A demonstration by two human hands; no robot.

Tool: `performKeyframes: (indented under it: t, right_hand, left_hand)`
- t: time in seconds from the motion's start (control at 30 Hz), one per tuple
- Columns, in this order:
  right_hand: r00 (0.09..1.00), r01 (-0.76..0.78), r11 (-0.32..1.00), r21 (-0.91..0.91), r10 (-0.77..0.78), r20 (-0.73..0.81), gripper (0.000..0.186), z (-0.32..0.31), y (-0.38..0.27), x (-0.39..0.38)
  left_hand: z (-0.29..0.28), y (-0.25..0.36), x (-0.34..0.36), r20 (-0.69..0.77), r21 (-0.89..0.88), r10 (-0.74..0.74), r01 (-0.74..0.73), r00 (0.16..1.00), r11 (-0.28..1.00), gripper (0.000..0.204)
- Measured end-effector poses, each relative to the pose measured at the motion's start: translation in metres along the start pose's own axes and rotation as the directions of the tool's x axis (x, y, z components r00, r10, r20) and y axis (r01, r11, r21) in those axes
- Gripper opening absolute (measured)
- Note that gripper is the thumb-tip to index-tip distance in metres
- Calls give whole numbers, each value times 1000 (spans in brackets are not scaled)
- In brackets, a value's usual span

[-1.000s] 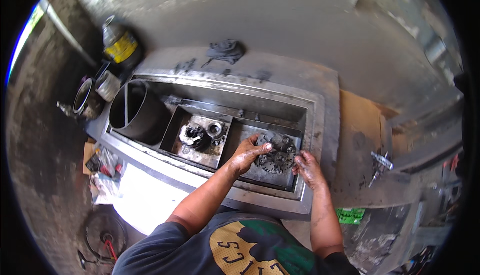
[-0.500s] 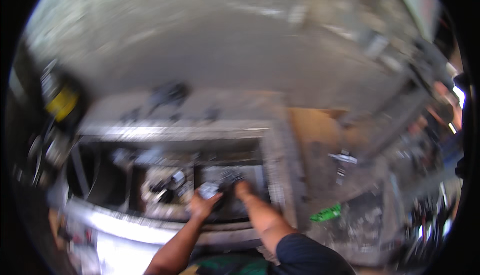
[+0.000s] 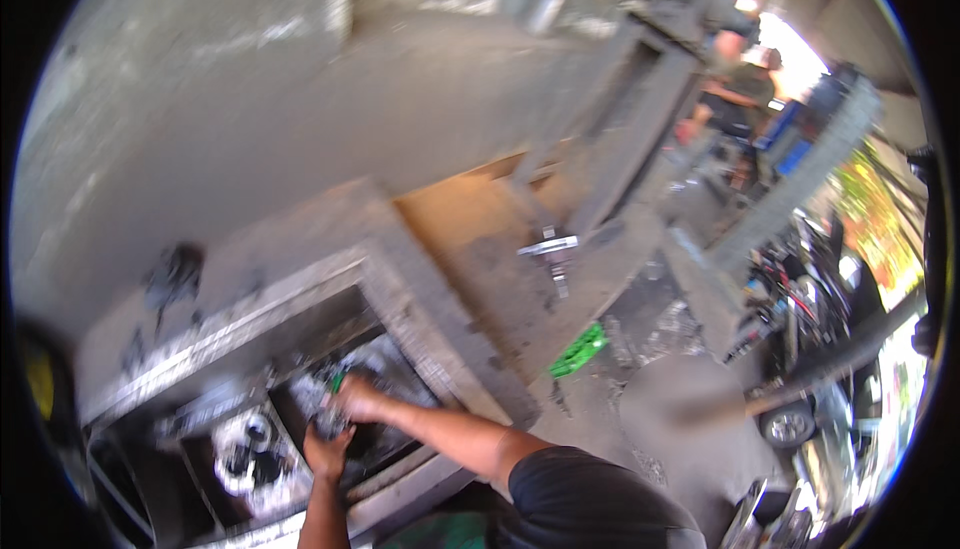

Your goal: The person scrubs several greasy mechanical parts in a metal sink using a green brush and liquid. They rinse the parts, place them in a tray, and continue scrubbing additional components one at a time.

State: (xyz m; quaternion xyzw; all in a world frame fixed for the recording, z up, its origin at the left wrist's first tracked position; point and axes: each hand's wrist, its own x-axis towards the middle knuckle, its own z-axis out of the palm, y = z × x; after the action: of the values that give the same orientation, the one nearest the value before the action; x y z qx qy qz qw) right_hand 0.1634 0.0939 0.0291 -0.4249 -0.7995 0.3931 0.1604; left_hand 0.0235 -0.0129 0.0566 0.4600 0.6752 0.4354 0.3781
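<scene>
in the near-left basin, the left hand and right hand meet at a blurred metal part in the right tray, grip too smeared to tell, dark parts lying in the left tray.

Divider wall beside left hand

A broad, rough grey concrete wall with paler, patchy upper parts rises behind a flat grey-brown worktop, on which a tan, board-like sheet lies against the wall. An upright dark grey angular frame stands farther right, beyond a dark grey floor mottled with pale patches. White daylight glares through the upper right, and sunlit yellow-green foliage shows blurred near the right rim.
</scene>
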Motion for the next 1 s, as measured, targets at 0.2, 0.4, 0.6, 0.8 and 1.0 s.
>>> performKeyframes:
  t: [0.2,0.4,0.6,0.8,1.0]
  right_hand:
    - [960,260,966,16,-256,-113,24,-41,-50,10]
    - [969,136,972,-193,-171,-178,22,-8,42,26]
    - [958,-277,949,151,260,123,26,-23,78,42]
    - [972,-194,934,300,142,187,20,-41,-12,1]
    - [970,224,974,-33,-226,-88,9,-53,-75,-2]
  left_hand:
    - [-17,37,-13,54,362,-121,94,991,927,80]
    - [-13,30,-24,7,274,-204,194,979,942,79]
    - [-10,54,-19,71,246,-262,238,962,940,79]
    - [0,24,-9,-46,333,-67,79,997,940,78]
    - [-5,24,-2,38,429,-279,237,960,872,83]
